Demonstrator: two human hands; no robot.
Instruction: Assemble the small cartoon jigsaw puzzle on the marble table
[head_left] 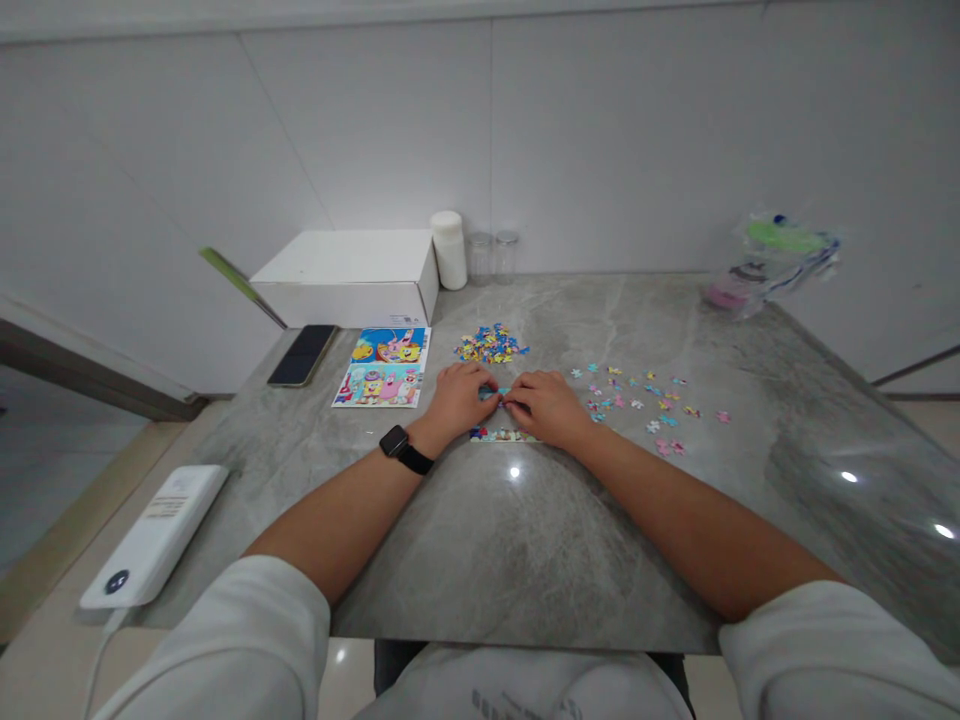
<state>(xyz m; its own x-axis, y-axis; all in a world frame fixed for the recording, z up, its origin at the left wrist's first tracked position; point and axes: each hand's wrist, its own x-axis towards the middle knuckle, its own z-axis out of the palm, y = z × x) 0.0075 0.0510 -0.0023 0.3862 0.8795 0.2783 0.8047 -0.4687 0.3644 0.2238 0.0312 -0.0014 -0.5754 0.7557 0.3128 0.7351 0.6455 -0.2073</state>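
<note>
My left hand (463,398), with a black watch on its wrist, and my right hand (551,408) meet at the middle of the table. Thumbs and fingers of both are pinched close together over a small jigsaw puzzle piece (503,391), mostly covered by the fingertips. Just below them lies a joined strip of jigsaw puzzle (504,436), its upper part hidden by my hands. Beyond the hands is a heap of puzzle pieces (491,345). Loose puzzle pieces (637,404) are scattered right of my right hand. A printed picture sheet (382,368) with cartoon figures lies to the left.
A phone (304,355) and a white box (349,270) are at the back left. Beside the box stand a white bottle (449,252) and two clear glasses (493,260). A plastic bag (772,265) sits back right. At the left edge lies a white power bank (157,535) with a cable.
</note>
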